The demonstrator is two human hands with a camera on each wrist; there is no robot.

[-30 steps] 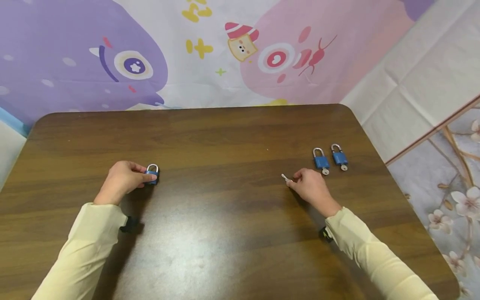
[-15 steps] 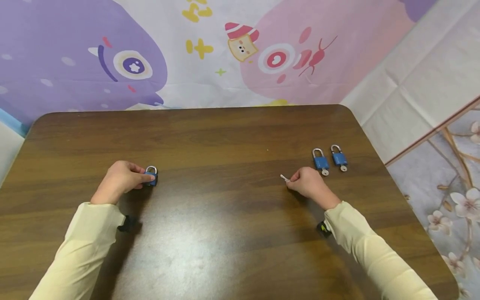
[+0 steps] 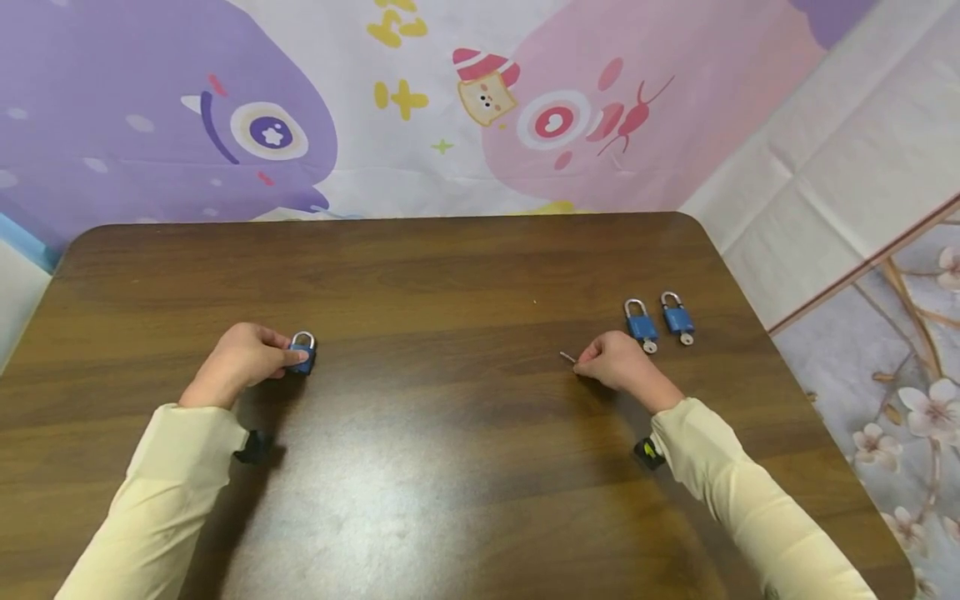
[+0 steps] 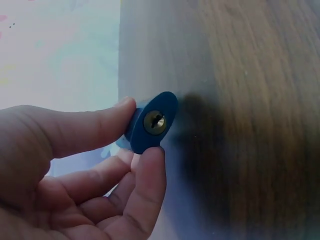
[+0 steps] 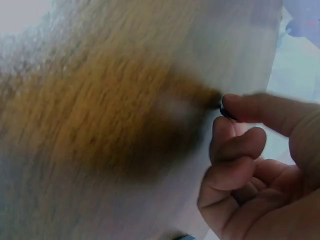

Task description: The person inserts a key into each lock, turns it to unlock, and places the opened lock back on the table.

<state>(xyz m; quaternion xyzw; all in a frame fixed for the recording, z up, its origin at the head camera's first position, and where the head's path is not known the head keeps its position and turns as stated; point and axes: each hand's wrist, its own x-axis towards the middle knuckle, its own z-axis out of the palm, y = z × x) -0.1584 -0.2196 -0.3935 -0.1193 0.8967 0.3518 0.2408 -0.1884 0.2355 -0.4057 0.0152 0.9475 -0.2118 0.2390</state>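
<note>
My left hand (image 3: 243,358) pinches a small blue padlock (image 3: 302,362) by its body, the silver shackle pointing away from me. In the left wrist view the padlock's brass keyhole (image 4: 155,122) faces the camera, with nothing in it. Thumb on one side and fingers on the other grip the body. Toward the right of the table, my right hand (image 3: 618,364) pinches a small silver key (image 3: 567,357) between thumb and fingertips, its blade pointing left. In the right wrist view most of the key is hidden by the fingers.
Two more blue padlocks lie right of my right hand, a nearer padlock (image 3: 641,325) and a farther padlock (image 3: 678,318), each with a key in its bottom. The brown wooden table (image 3: 420,283) ends at a cartoon-printed cloth (image 3: 420,183) behind.
The key in my right hand has turned, its blade now showing thinner. The left hand and its padlock have barely moved.
</note>
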